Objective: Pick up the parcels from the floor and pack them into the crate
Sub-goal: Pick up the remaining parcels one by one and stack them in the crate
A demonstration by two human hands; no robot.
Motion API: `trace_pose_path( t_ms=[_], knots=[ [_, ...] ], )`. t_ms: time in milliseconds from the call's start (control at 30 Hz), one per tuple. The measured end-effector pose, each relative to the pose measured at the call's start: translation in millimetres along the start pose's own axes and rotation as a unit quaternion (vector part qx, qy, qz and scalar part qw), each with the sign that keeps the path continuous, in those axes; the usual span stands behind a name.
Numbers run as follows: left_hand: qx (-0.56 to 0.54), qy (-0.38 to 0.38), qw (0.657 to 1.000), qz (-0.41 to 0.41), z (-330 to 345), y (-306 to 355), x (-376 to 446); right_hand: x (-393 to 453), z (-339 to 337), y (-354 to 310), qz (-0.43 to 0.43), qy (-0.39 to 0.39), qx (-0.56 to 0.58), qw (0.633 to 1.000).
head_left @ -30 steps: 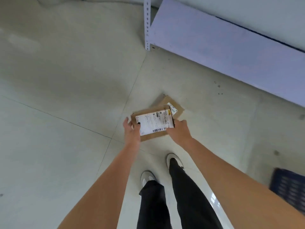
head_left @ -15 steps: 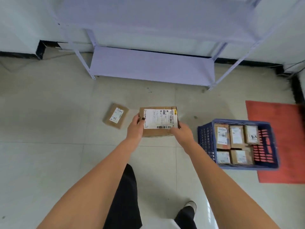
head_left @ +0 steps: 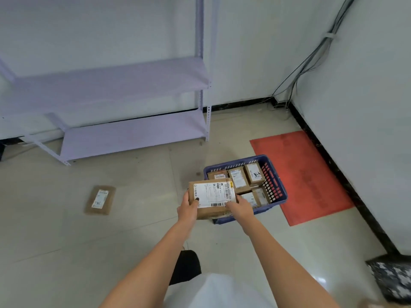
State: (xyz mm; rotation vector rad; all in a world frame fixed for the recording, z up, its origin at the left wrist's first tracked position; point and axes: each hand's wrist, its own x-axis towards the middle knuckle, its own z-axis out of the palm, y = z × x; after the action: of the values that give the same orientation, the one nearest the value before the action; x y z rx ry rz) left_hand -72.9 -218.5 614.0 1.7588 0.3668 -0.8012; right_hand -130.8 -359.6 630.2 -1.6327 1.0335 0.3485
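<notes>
Both hands, left hand [head_left: 189,208] and right hand [head_left: 241,207], grip the box [head_left: 211,196] by its short ends, just above the near-left corner of the crate [head_left: 277,185].

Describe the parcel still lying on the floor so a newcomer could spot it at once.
Start at the purple shelf unit against the back wall and look at the tiled floor in front of it. Left of the blue crate, a flat brown parcel with a white label lies alone, the only parcel neither in the crate nor in hand.
</notes>
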Motion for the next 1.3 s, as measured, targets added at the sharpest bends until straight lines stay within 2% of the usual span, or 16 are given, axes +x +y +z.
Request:
trace_pose_path(
  t_ms=[167, 400, 533, 733, 967, 1100, 1300],
  knots=[
    [-0.019, -0.028, 0.999, 0.011, 76.9, 8.2, 7.2, 23.5, -68.5, 15.5, 0.033, 0.007, 0.012, 0.999],
    [-0.059, -0.032, 0.997, -0.037, 171.2, 19.7, 38.3, 90.6, -147.3, 26.4, 0.039, 0.006, -0.013, 0.999],
    [-0.046, -0.022, 0.996, -0.066, 221.8, 38.0, 56.0, 125.9, -190.7, 22.3, 0.066, 0.022, -0.019, 0.997],
    [0.006, -0.03, 0.997, -0.069, 277.4, 69.6, 66.0, 162.6, -254.2, 19.3, 0.077, 0.007, -0.062, 0.995],
    [0.048, -0.043, 0.997, -0.035, 320.2, 94.8, 82.9, 201.8, -316.1, 21.2, 0.091, -0.11, -0.014, 0.99],
    [0.054, -0.035, 0.998, -0.024, 356.5, 112.6, 92.7, 221.1, -347.0, 28.2, 0.139, -0.183, 0.04, 0.972],
    [0.143, 0.032, 0.989, -0.001, 409.2, 114.2, 120.7, 255.8, -385.3, 61.6, 0.119, -0.187, -0.067, 0.973]
  ],
)
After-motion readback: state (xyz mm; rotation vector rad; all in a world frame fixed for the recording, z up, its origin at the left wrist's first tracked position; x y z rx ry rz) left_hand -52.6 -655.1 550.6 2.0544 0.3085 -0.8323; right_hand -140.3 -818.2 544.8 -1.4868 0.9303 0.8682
